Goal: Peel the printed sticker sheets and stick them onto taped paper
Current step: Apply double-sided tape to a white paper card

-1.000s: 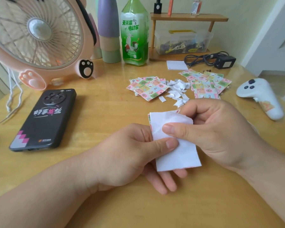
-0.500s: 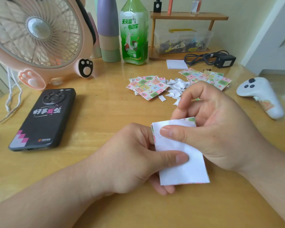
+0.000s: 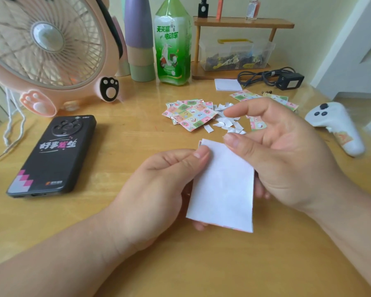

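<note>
my left hand (image 3: 159,185) is pinching a white rectangle paper sheet (image 3: 223,189). my right hand (image 3: 287,159) is touching its top, fingers loose.

Phone (image 3: 51,155) lies left of sticker pile (image 3: 191,114); controller (image 3: 338,127) right.

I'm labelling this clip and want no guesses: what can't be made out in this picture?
All in the head view.
Sticker sheet: printed face turned down, so its pictures cannot be read.
Right hand: the sheet hides its lower fingers, so whether it pinches the sheet is unclear.
Fan: cut off by the top and left edges.
Plastic box: contents too blurred to name.
</note>
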Available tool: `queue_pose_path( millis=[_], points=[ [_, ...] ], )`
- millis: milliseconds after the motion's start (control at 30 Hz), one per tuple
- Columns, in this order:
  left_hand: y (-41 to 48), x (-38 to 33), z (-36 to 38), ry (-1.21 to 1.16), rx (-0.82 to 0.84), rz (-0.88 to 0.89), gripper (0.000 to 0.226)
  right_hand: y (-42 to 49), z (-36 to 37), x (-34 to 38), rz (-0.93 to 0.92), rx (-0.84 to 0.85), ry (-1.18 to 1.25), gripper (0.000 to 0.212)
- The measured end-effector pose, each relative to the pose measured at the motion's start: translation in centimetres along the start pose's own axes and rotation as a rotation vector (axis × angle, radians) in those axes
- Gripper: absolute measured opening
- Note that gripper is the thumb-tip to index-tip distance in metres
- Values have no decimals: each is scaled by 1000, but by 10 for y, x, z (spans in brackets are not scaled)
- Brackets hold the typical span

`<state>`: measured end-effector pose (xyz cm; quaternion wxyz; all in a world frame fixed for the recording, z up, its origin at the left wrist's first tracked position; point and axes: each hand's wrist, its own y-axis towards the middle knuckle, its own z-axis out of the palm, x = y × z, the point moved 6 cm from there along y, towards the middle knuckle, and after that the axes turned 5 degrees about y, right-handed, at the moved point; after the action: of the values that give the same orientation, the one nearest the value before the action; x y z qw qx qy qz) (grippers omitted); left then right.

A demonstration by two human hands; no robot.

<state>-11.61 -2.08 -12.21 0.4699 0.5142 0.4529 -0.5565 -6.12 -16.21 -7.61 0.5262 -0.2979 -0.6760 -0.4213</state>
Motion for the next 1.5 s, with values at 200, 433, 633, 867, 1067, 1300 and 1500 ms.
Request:
queue_pose_path(
  millis=[200,433,633,867,1067,1300,1500],
  points=[
    [2,1,-8,2,-177,16,52,-2,14,-7,89,13,34,28],
    [-2,-12,-7,135,-269,43,53,-8,24,-27,296,85,77,40],
    [-3,-19,-9,176,-361,30,69,-10,30,-23,275,33,219,41],
    [-1,-14,-15,98,-401,54,55,-11,34,-17,299,145,36,39],
    [1,-6,-26,8,-500,34,46,-17,42,-30,437,285,177,27],
    [3,-15,-34,338,-347,95,52,5,-5,-24,273,-3,155,27],
    [-2,-9,-1,180,131,72,39,11,-28,-14,136,-95,113,34]
  ],
)
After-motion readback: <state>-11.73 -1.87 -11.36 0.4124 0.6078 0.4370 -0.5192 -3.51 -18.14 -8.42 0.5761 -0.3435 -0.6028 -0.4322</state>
